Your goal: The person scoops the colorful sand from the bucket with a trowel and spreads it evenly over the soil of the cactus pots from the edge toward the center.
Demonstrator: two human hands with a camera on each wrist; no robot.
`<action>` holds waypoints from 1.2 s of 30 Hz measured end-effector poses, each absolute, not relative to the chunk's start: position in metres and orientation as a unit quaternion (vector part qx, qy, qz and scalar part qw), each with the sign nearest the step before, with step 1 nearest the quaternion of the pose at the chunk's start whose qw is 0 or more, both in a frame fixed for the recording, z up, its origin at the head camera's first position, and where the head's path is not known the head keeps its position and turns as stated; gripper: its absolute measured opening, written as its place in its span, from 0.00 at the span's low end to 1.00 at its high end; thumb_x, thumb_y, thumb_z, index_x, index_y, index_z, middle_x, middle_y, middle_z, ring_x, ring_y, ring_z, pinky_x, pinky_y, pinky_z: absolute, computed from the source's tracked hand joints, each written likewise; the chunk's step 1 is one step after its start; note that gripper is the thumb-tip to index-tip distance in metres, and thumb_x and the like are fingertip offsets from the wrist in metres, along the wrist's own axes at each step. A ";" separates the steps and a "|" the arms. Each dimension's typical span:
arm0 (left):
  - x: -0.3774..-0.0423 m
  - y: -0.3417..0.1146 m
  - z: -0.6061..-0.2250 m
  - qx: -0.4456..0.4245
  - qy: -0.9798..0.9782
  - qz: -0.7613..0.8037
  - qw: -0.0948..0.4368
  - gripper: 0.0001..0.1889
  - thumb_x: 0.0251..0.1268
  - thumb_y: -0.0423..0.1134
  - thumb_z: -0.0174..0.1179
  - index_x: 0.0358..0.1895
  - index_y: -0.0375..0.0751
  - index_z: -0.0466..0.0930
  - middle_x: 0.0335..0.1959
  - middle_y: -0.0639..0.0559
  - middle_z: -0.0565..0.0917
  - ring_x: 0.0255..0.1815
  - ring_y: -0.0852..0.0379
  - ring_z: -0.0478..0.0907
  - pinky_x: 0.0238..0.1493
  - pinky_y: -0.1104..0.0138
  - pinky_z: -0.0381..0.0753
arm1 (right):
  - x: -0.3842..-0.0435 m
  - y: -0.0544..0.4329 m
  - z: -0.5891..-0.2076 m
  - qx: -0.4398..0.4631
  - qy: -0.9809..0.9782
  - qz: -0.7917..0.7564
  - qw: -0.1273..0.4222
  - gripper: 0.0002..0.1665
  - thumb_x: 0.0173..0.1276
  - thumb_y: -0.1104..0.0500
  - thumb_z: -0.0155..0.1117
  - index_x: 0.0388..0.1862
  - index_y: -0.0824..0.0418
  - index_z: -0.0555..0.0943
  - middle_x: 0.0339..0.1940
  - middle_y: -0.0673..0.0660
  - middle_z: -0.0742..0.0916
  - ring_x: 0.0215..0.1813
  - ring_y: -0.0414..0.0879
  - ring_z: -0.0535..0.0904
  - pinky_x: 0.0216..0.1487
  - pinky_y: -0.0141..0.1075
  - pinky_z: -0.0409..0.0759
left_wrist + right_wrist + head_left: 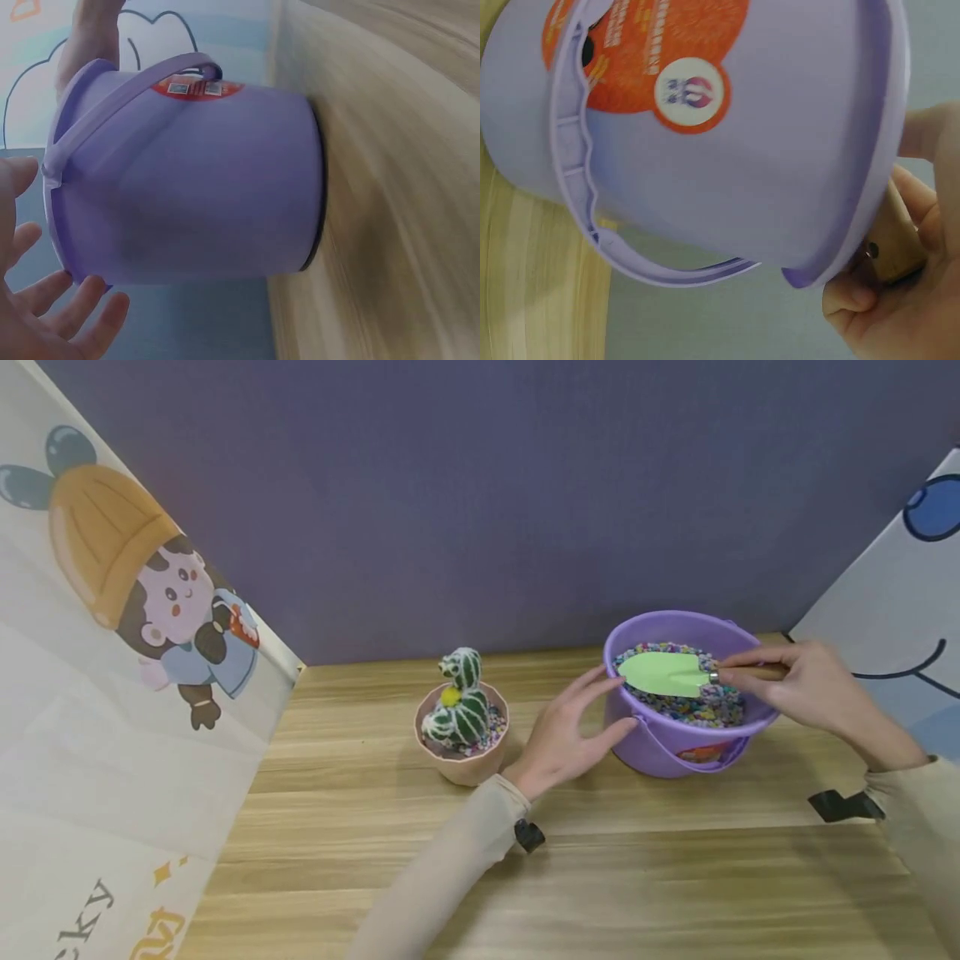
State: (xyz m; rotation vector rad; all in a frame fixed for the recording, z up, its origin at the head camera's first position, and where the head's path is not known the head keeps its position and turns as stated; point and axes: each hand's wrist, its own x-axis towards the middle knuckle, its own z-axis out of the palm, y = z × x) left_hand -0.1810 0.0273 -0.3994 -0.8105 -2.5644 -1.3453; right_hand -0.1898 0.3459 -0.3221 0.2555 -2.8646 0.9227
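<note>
My right hand (798,681) grips the wooden handle (896,240) of a small trowel, its light green blade (663,674) lying level over the mouth of a purple bucket (660,752). Below the blade, the bucket is partly filled with small multicoloured pebbles (708,714). At the bucket's left side, my left hand (566,739) has its fingers spread, fingertips right at the rim. A pink pot (467,768) stands to the left of that hand, bearing a knitted-looking green and white cactus (471,714) with a yellow flower and similar pebbles around it.
The bucket's handle (641,270) hangs down at its front. Beneath everything runs a wood-grain tabletop (360,827). A dark blue panel (480,510) rises behind, with a cartoon-printed panel (82,735) on the left and another (900,610) on the right.
</note>
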 end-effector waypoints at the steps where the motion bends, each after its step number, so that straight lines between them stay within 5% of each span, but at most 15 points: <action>1: -0.183 0.029 -0.399 -0.270 -0.853 -0.442 0.069 0.32 0.74 0.64 0.62 0.78 0.65 0.72 0.86 0.63 0.61 0.83 0.50 0.67 0.79 0.39 0.68 | -0.190 0.347 -0.323 0.086 -0.948 0.300 0.064 0.20 0.70 0.46 0.76 0.52 0.58 0.92 0.37 0.36 0.93 0.40 0.13 0.77 0.38 0.16 0.71; 9: -0.189 0.033 -0.397 -0.283 -0.857 -0.423 0.083 0.28 0.73 0.63 0.64 0.72 0.61 0.80 0.86 0.60 0.62 0.82 0.54 0.68 0.79 0.48 0.71 | -0.191 0.350 -0.330 0.111 -0.953 0.272 0.074 0.16 0.70 0.48 0.76 0.49 0.57 0.94 0.48 0.63 0.94 0.38 0.15 0.76 0.37 0.12 0.71; 23: -0.190 0.028 -0.398 -0.272 -0.864 -0.418 0.070 0.29 0.71 0.62 0.66 0.73 0.63 0.78 0.87 0.63 0.59 0.85 0.51 0.63 0.80 0.43 0.69 | -0.196 0.346 -0.332 0.121 -0.955 0.257 0.090 0.15 0.66 0.48 0.80 0.47 0.54 0.94 0.49 0.63 0.93 0.39 0.15 0.73 0.36 0.16 0.70; 26: -0.191 0.026 -0.395 -0.273 -0.870 -0.405 0.068 0.32 0.71 0.62 0.66 0.76 0.61 0.75 0.87 0.61 0.58 0.85 0.50 0.63 0.80 0.42 0.68 | -0.200 0.345 -0.329 0.138 -0.954 0.239 0.119 0.15 0.65 0.49 0.80 0.46 0.56 0.94 0.49 0.63 0.93 0.40 0.25 0.77 0.37 0.18 0.68; 29: -0.187 0.019 -0.389 -0.274 -0.877 -0.389 0.063 0.36 0.71 0.60 0.67 0.80 0.58 0.70 0.88 0.59 0.58 0.85 0.50 0.62 0.80 0.41 0.67 | -0.199 0.341 -0.322 0.135 -0.952 0.237 0.139 0.18 0.67 0.50 0.78 0.47 0.61 0.93 0.53 0.67 0.91 0.49 0.48 0.84 0.43 0.27 0.68; 32: -0.176 0.003 -0.377 -0.281 -0.886 -0.360 0.074 0.38 0.72 0.58 0.67 0.81 0.54 0.67 0.87 0.56 0.60 0.85 0.48 0.63 0.81 0.42 0.67 | -0.191 0.332 -0.315 0.123 -0.947 0.250 0.161 0.20 0.70 0.50 0.74 0.50 0.66 0.91 0.58 0.71 0.88 0.59 0.67 0.81 0.50 0.38 0.68; 36: -0.157 -0.029 -0.359 -0.319 -0.884 -0.305 0.156 0.35 0.71 0.53 0.69 0.77 0.48 0.72 0.83 0.50 0.69 0.80 0.48 0.71 0.80 0.49 0.72 | -0.173 0.317 -0.312 0.141 -0.932 0.254 0.217 0.19 0.68 0.54 0.76 0.51 0.66 0.91 0.57 0.69 0.89 0.49 0.45 0.85 0.50 0.30 0.71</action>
